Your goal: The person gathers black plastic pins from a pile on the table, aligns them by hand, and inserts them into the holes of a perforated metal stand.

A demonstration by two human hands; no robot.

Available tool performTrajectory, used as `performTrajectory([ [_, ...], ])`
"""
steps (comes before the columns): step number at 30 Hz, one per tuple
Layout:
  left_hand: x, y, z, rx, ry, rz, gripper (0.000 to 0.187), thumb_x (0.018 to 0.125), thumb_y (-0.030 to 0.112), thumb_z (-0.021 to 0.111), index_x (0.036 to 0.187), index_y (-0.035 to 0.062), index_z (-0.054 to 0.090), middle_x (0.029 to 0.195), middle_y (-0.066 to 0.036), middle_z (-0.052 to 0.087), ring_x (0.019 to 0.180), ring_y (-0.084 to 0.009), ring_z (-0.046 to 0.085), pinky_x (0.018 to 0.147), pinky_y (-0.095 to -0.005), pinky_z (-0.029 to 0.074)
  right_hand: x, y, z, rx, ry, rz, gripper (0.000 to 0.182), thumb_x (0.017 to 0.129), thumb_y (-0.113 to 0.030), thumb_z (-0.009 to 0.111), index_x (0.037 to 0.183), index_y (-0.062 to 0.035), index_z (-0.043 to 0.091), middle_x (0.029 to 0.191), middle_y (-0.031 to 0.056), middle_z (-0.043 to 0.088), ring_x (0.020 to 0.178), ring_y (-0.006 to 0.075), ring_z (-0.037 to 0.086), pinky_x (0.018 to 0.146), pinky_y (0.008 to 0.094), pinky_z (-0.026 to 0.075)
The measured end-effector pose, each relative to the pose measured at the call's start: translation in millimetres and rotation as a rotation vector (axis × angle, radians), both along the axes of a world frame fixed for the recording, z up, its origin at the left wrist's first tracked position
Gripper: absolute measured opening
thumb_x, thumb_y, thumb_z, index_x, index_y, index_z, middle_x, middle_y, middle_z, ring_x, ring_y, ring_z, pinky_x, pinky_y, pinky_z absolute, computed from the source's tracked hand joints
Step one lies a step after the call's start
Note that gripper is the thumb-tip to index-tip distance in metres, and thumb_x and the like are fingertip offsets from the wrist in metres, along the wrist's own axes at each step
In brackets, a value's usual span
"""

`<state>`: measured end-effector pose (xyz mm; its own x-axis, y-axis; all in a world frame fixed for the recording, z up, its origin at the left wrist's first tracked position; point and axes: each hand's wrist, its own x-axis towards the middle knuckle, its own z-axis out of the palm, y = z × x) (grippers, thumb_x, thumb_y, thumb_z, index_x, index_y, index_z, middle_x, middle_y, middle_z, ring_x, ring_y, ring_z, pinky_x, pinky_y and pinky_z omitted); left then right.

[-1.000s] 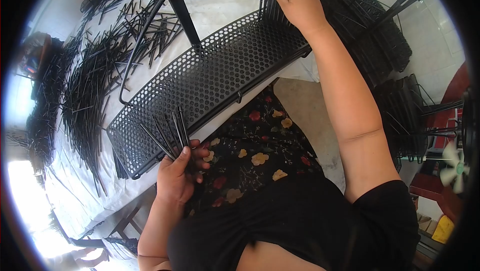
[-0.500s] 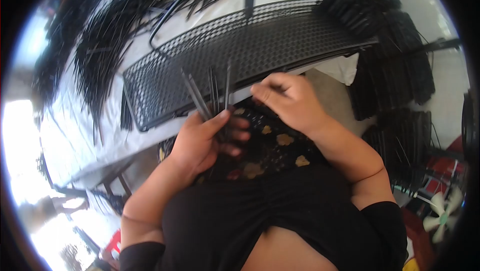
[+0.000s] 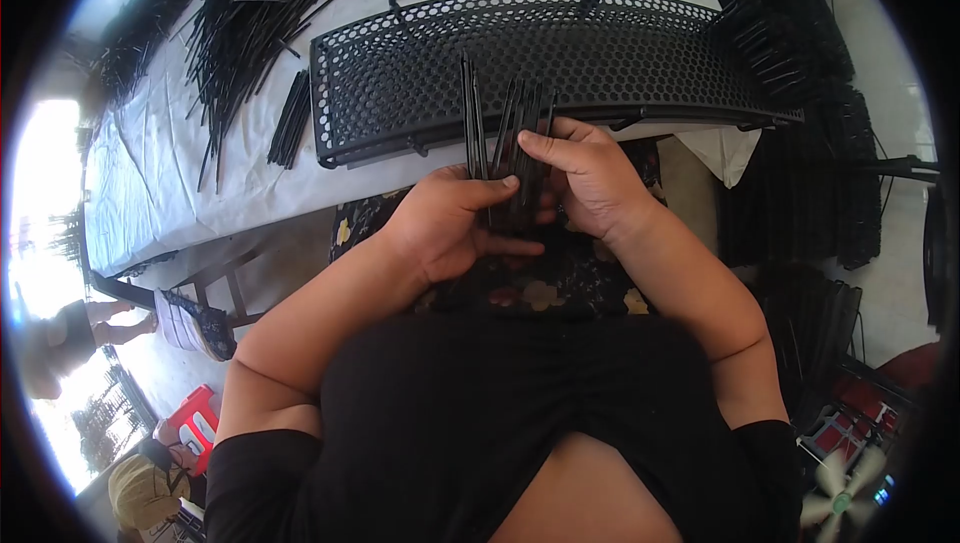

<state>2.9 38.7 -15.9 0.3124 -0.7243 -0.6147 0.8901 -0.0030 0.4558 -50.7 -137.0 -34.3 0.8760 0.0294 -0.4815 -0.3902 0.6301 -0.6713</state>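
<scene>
Upright thin black sticks (image 3: 472, 118) stand in my left hand (image 3: 435, 228), whose thumb lies across them near their lower ends. My right hand (image 3: 598, 181) pinches the right side of the bunch, with its thumb on more black sticks (image 3: 526, 123). The two hands are close together above my lap, with the sticks between them. Just beyond the fingertips is a long black perforated metal tray (image 3: 325, 93), standing on the table. The lower ends of the sticks are partly hidden by my left fingers.
A heap of loose black sticks (image 3: 240, 33) and a small neat bundle (image 3: 290, 121) lie on the white-covered table (image 3: 150, 208). More dark bundles (image 3: 800, 188) are stacked at right. A fan (image 3: 838, 501) stands at lower right; a person (image 3: 145, 491) is at lower left.
My right hand has come in from the right and now grips sticks beside my left hand. The sticks have drawn closer together, and the view has shifted.
</scene>
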Motion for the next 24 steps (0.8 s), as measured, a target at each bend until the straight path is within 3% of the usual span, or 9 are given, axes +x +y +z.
performTrajectory([
  [7, 2.0, 5.4, -3.4, 0.004, -0.040, -0.019, 0.029, 0.099, 0.013, 0.049, 0.123, -0.0032, 0.052, 0.112, -0.020, 0.065, 0.104, -0.0348, 0.065, 0.090, -0.0560, 0.053, 6.8, 8.0, 5.3, -0.027, 0.056, 0.019, 0.019, 0.091, -0.014, 0.066, 0.103, -0.0002, 0.065, 0.092, 0.0100, 0.070, 0.076, 0.0172, 0.067, 0.062, 0.0292, 0.054],
  [10, 0.3, 3.5, -4.4, 0.073, -0.161, 0.026, 0.028, 0.100, 0.013, 0.049, 0.123, -0.0033, 0.052, 0.111, -0.019, 0.065, 0.103, -0.0341, 0.066, 0.090, -0.0519, 0.054, 9.6, 8.7, 1.3, -0.053, 0.009, 0.007, 0.018, 0.089, -0.012, 0.067, 0.103, 0.0008, 0.065, 0.092, 0.0105, 0.070, 0.076, 0.0177, 0.067, 0.063, 0.0296, 0.054],
  [12, -1.1, 3.8, -1.9, 0.071, -0.178, -0.014, 0.026, 0.099, 0.010, 0.051, 0.122, -0.0034, 0.053, 0.107, -0.015, 0.065, 0.097, -0.0266, 0.067, 0.083, -0.0400, 0.057, 9.1, 4.6, 2.2, -0.021, 0.005, 0.039, 0.018, 0.088, -0.009, 0.068, 0.102, 0.0019, 0.065, 0.091, 0.0108, 0.070, 0.076, 0.0182, 0.067, 0.065, 0.0302, 0.055],
  [16, -4.6, 3.0, 1.4, 0.076, -0.182, -0.063, 0.025, 0.100, 0.008, 0.049, 0.121, -0.0036, 0.053, 0.105, -0.015, 0.065, 0.094, -0.0256, 0.068, 0.083, -0.0371, 0.057, 9.0, 2.1, 6.5, -0.002, -0.040, -0.018, 0.019, 0.087, -0.006, 0.068, 0.103, 0.0029, 0.064, 0.091, 0.0114, 0.070, 0.078, 0.0180, 0.068, 0.067, 0.0294, 0.055],
  [19, -8.0, 1.6, 4.7, 0.070, -0.177, -0.077, 0.024, 0.100, 0.009, 0.049, 0.120, -0.0037, 0.053, 0.104, -0.015, 0.065, 0.093, -0.0245, 0.068, 0.082, -0.0355, 0.057, 6.0, 5.0, 11.1, -0.188, -0.150, -0.067, 0.017, 0.086, -0.004, 0.068, 0.101, 0.0041, 0.064, 0.085, 0.0086, 0.068, 0.071, 0.0121, 0.064, 0.063, 0.0233, 0.051],
  [21, -9.7, 1.0, 3.5, 0.070, -0.184, -0.080, 0.024, 0.100, 0.009, 0.049, 0.120, -0.0033, 0.054, 0.104, -0.015, 0.066, 0.093, -0.0235, 0.068, 0.081, -0.0348, 0.057, 5.1, 10.0, 15.0, -0.460, -0.325, -0.193, 0.025, 0.088, 0.000, 0.063, 0.112, 0.0050, 0.060, 0.096, 0.0109, 0.068, 0.083, 0.0149, 0.067, 0.071, 0.0253, 0.056],
  [24, -11.5, 1.8, -1.6, 0.038, -0.180, -0.083, 0.023, 0.100, 0.010, 0.050, 0.119, -0.0022, 0.054, 0.103, -0.014, 0.066, 0.094, -0.0221, 0.068, 0.079, -0.0337, 0.057, 4.0, 6.4, 13.3, -0.486, -0.340, -0.119, 0.033, 0.088, 0.003, 0.062, 0.121, 0.0058, 0.055, 0.102, 0.0105, 0.067, 0.085, 0.0136, 0.066, 0.074, 0.0255, 0.056],
])
